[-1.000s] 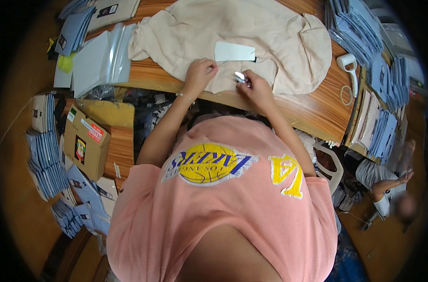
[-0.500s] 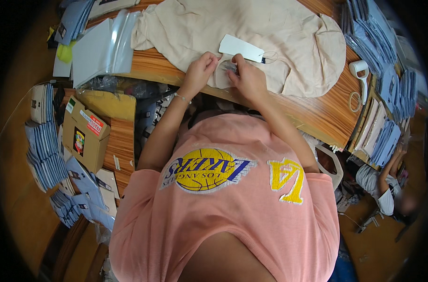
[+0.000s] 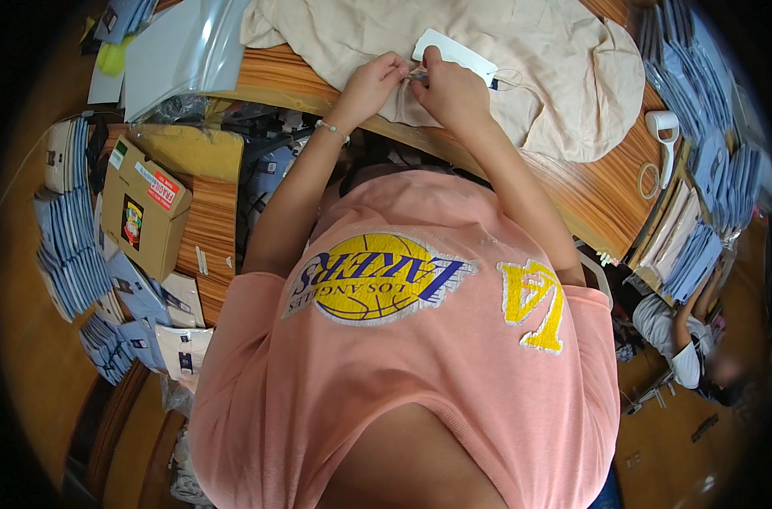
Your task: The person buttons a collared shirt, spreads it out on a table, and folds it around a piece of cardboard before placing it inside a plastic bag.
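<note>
A beige garment (image 3: 521,59) lies spread over the wooden table (image 3: 589,195). My left hand (image 3: 373,81) pinches its near edge. My right hand (image 3: 449,89) is closed on the same bit of fabric, with a small silvery object between the two hands. A white card tag (image 3: 455,56) on a thin string lies on the garment just beyond my right hand. My pink shirt fills the lower part of the view.
Clear plastic bags (image 3: 178,47) lie at the table's left end. A cardboard box (image 3: 144,208) sits on a lower wooden surface on the left, among stacks of blue packets (image 3: 68,246). A tape dispenser (image 3: 664,127) and more stacked packets (image 3: 725,170) are at right. Another person (image 3: 682,331) sits lower right.
Both hands have come closer together at the garment's near edge. The card tag now lies right beyond my right hand, and the view has shifted toward the table.
</note>
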`<state>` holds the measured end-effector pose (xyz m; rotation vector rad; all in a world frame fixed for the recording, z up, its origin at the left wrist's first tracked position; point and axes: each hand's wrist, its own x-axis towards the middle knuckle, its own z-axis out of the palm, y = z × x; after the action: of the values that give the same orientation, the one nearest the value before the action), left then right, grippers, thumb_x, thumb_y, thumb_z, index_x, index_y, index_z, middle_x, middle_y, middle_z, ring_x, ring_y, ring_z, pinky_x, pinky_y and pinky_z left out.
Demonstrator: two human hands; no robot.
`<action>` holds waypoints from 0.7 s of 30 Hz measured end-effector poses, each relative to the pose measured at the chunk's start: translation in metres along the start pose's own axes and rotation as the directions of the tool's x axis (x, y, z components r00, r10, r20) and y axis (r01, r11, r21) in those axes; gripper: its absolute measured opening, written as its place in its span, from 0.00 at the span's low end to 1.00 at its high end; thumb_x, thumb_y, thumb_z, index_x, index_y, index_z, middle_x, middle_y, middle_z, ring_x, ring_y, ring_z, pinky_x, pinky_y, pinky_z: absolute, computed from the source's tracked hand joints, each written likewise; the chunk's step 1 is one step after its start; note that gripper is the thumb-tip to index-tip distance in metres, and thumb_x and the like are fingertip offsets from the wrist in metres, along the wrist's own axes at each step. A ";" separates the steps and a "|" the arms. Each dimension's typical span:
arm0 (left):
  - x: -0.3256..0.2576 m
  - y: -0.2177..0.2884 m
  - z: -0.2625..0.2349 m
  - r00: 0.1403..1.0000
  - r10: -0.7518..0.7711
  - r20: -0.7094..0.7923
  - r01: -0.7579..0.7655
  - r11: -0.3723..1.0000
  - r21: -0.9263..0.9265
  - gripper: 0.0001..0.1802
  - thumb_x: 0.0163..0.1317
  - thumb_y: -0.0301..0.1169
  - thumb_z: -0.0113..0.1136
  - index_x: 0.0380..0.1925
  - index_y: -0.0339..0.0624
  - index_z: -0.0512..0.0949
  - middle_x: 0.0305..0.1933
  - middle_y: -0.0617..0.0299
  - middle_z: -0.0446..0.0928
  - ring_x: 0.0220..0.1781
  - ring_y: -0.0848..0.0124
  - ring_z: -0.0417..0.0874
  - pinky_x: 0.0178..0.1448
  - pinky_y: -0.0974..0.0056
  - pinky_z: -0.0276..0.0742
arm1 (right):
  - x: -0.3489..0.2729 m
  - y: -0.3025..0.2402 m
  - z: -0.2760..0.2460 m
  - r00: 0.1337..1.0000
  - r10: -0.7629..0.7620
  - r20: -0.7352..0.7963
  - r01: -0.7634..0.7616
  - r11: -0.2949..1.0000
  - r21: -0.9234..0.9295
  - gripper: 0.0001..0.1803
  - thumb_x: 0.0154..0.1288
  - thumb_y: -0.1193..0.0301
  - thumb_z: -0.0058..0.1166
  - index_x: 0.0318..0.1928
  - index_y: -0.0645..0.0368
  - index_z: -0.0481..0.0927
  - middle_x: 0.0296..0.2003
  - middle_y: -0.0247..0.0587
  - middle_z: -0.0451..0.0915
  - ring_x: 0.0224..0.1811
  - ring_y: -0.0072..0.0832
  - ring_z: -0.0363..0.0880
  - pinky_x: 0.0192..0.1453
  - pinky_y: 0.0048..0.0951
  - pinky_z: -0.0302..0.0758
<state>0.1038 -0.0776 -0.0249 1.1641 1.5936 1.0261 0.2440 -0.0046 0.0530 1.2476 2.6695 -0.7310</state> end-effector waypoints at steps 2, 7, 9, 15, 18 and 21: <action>0.002 -0.002 -0.001 0.999 -0.019 0.031 0.020 1.000 -0.016 0.05 0.65 0.26 0.46 0.36 0.34 0.70 0.32 0.66 0.72 0.38 0.79 0.72 0.45 0.75 0.69 | 0.002 0.000 -0.001 1.000 0.003 0.007 -0.003 1.000 -0.015 0.21 0.55 0.60 0.54 0.43 0.60 0.67 0.30 0.51 0.81 0.33 0.46 0.80 0.35 0.42 0.75; 0.005 -0.006 -0.002 0.998 -0.010 0.054 0.012 1.000 -0.028 0.04 0.65 0.25 0.46 0.35 0.35 0.69 0.33 0.67 0.71 0.39 0.79 0.72 0.47 0.75 0.68 | 0.004 0.000 -0.003 0.996 -0.077 -0.047 0.075 0.997 -0.026 0.18 0.53 0.65 0.53 0.40 0.63 0.69 0.26 0.51 0.81 0.30 0.45 0.81 0.32 0.41 0.77; 0.005 -0.004 -0.002 0.998 -0.021 0.053 0.023 0.999 -0.040 0.04 0.65 0.25 0.47 0.35 0.35 0.69 0.33 0.66 0.72 0.39 0.78 0.72 0.47 0.75 0.68 | 0.006 -0.001 -0.003 0.996 -0.074 -0.040 0.072 0.996 -0.048 0.17 0.53 0.65 0.53 0.40 0.64 0.70 0.26 0.51 0.81 0.30 0.45 0.81 0.32 0.41 0.77; 0.007 -0.003 -0.003 0.997 -0.058 0.054 0.056 0.998 0.032 0.06 0.65 0.27 0.48 0.35 0.34 0.70 0.33 0.66 0.73 0.39 0.78 0.73 0.47 0.74 0.69 | 0.009 0.000 -0.002 0.996 -0.091 -0.023 0.090 0.995 -0.046 0.17 0.53 0.65 0.53 0.40 0.64 0.71 0.27 0.51 0.81 0.31 0.45 0.81 0.33 0.41 0.77; 0.008 -0.002 -0.003 0.996 -0.063 0.060 0.061 0.998 0.030 0.07 0.65 0.28 0.48 0.34 0.34 0.71 0.33 0.65 0.74 0.38 0.78 0.73 0.46 0.74 0.70 | 0.010 -0.001 -0.002 0.996 -0.084 -0.006 0.083 0.995 -0.056 0.18 0.54 0.64 0.52 0.41 0.63 0.71 0.28 0.50 0.81 0.32 0.44 0.81 0.34 0.41 0.77; 0.009 0.001 -0.005 0.995 -0.070 0.071 0.066 0.996 0.052 0.08 0.65 0.29 0.48 0.34 0.35 0.71 0.32 0.65 0.75 0.38 0.78 0.73 0.45 0.73 0.70 | 0.011 -0.001 -0.003 0.997 -0.081 0.010 0.081 0.995 -0.064 0.18 0.54 0.64 0.53 0.41 0.63 0.71 0.28 0.49 0.81 0.33 0.44 0.81 0.35 0.41 0.77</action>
<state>0.0980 -0.0697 -0.0244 1.1601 1.5982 0.8948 0.2360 0.0038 0.0527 1.1256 2.7285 -0.6528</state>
